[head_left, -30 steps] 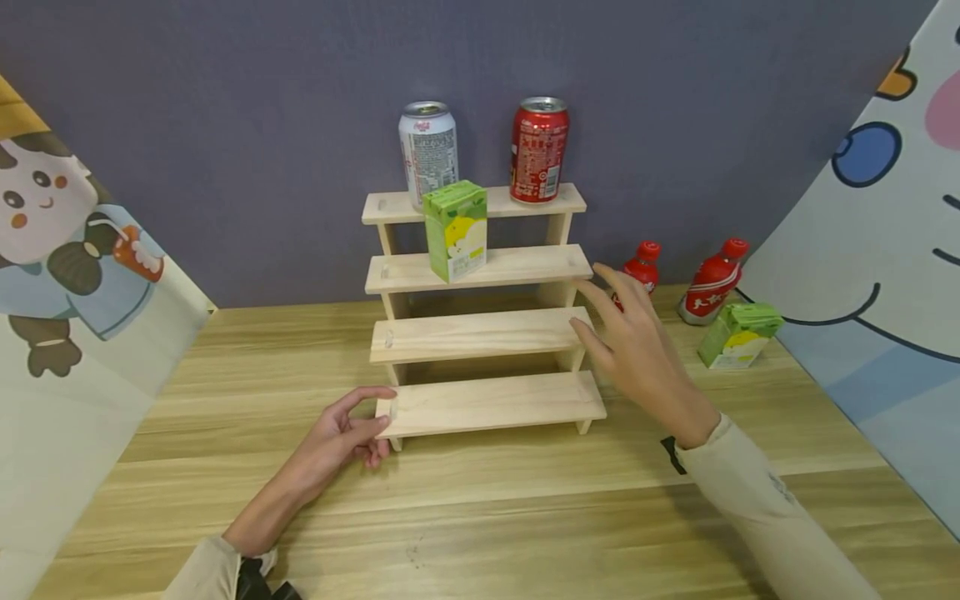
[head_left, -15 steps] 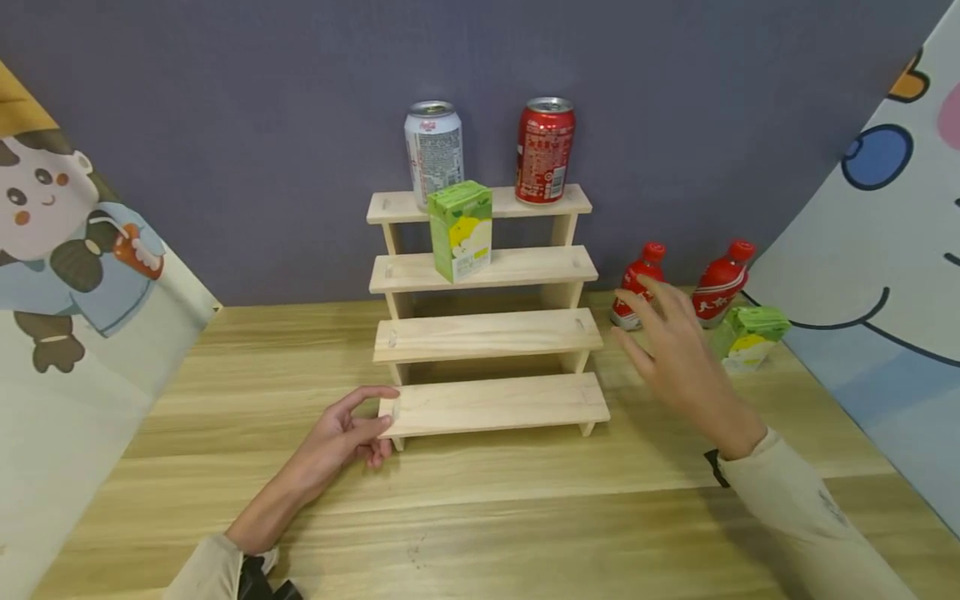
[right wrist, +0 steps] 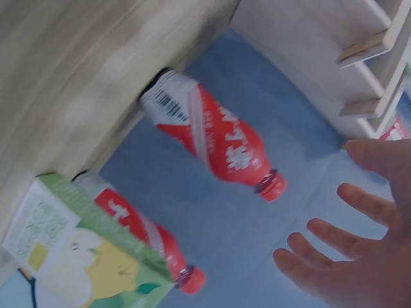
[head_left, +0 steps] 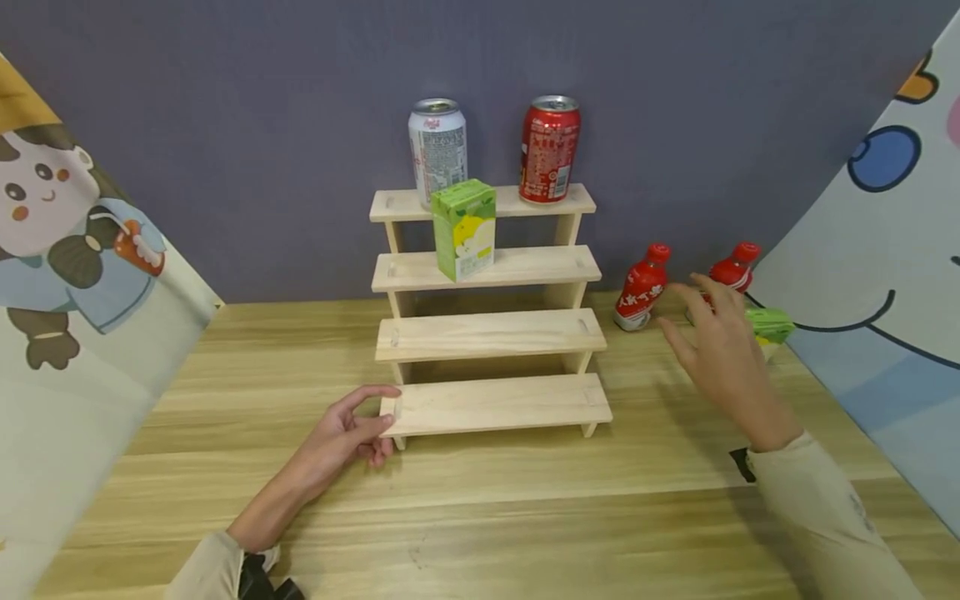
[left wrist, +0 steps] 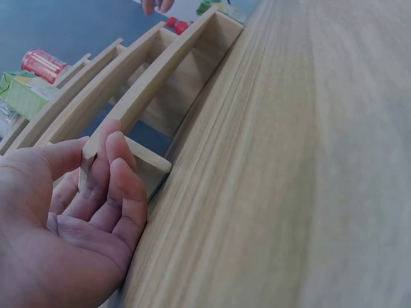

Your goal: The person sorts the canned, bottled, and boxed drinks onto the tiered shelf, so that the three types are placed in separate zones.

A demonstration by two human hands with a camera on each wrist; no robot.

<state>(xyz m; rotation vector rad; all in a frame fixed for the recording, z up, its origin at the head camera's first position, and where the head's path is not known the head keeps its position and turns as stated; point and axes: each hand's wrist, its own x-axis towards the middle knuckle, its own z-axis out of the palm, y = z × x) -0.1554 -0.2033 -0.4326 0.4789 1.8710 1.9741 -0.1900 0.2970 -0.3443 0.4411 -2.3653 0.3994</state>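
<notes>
Fingers [left wrist: 130,199] of the person's left grip [head_left: 333,442] are pinching the left end of the lowest step of a wooden rack [head_left: 491,336]; the rack is standing on the tabletop [head_left: 480,533], its four steps running left to right and climbing away from the person. The right grip [head_left: 716,358] is hovering beyond the rack's right side, fingers loosely spread and holding nothing. Near it, the first red bottle [head_left: 641,287] and the second red bottle [right wrist: 148,228] are standing upright, caps up. In the head view this hand is hiding much of the second red bottle and the tabletop carton [right wrist: 96,253], which is running past the right wrist view's bottom edge. The first red bottle is showing a barcode and white Chinese characters. On the rack, a shelf carton [head_left: 465,231] picturing yellow fruit is partly covering a white can [head_left: 437,154]; a red can [head_left: 551,154] is standing beside that can on the top step, both bearing print too small to read.
</notes>
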